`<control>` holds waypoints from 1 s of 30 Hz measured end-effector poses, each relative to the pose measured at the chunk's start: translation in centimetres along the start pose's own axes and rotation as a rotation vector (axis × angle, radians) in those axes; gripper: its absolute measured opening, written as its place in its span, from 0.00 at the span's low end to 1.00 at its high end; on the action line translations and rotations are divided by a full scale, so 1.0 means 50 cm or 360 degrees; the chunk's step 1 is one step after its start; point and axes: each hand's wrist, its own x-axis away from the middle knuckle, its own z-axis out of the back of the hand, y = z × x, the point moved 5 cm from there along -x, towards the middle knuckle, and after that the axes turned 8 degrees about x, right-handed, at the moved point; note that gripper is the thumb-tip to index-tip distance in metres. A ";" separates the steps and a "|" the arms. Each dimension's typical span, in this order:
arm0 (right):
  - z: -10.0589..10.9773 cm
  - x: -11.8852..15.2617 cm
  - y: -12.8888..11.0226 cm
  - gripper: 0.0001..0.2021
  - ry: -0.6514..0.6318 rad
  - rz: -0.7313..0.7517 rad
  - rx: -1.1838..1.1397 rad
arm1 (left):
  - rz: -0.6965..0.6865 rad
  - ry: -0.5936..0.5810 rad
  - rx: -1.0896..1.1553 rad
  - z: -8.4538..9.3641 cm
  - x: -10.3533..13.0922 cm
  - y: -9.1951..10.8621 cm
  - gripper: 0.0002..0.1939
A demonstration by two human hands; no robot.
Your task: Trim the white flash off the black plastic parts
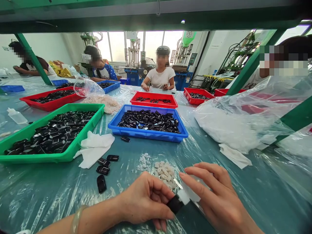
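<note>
Holding black part (175,204), hopper (188,39) "5" beyond

White squeeze bottle (17,116), black fan (144,67), green post (34,59)

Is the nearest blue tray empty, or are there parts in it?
Not empty: black parts lie heaped in the blue tray, covering most of its bottom.

1. The small black rectangular plastic piece (174,204) I hold looks smooth.
2. Glossy, wrinkled clear plastic film (41,195) covers my flat teal tabletop (268,198).
3. The rectangular blue plastic tray (146,133) looks smooth.
4. A crumpled white sheet (95,148), paper or cloth, looks matt.
</note>
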 end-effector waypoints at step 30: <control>0.001 0.006 0.005 0.16 -0.0027 0.0039 -0.0035 | -0.0001 -0.0012 -0.0001 0.001 0.003 -0.001 0.11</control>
